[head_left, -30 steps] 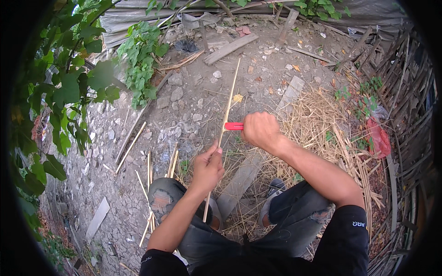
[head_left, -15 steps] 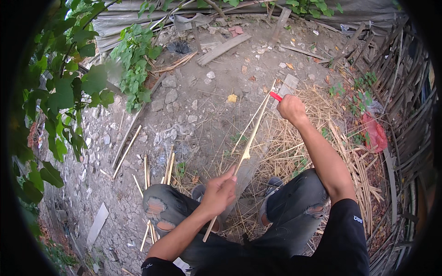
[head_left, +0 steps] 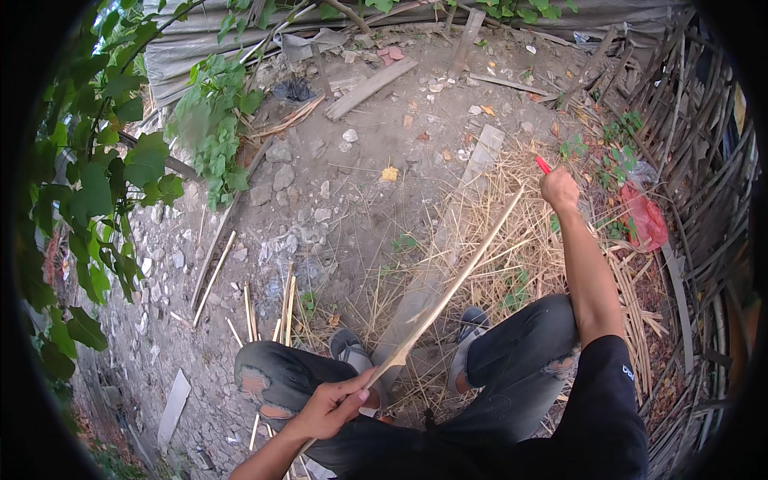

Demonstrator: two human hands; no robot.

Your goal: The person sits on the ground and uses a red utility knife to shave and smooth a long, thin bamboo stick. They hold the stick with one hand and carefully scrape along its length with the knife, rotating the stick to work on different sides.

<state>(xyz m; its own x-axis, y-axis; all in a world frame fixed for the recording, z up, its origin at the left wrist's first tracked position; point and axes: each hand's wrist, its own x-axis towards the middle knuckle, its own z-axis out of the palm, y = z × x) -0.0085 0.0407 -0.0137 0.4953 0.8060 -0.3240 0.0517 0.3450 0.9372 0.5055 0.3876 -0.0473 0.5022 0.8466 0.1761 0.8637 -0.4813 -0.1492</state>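
Observation:
My left hand [head_left: 334,410], low in front of my left knee, is closed round a long pale wooden stick [head_left: 450,288]. The stick slants up and away to the right, with a rough, lifted patch of wood partway along it. My right hand [head_left: 560,190] is out to the far right, wrapped round a red-handled tool [head_left: 543,164]. Only a short red end of that tool shows; the rest is hidden in my fist. The tool is apart from the stick's far tip. Below the stick lies a grey plank [head_left: 424,308], running between my feet.
Straw-like shavings [head_left: 504,232] are heaped right of the plank. More thin sticks [head_left: 289,308] stand by my left knee, and pale strips [head_left: 632,296] lie at the right. A red plastic bag [head_left: 642,216] sits near a stick fence [head_left: 696,160]. Leafy vines [head_left: 96,184] hang at left.
My right hand with the red-handled tool has moved right, away from the stick. My left hand has drawn down and left, and the stick's far tip has swung right. A thin strand beside the stick no longer shows.

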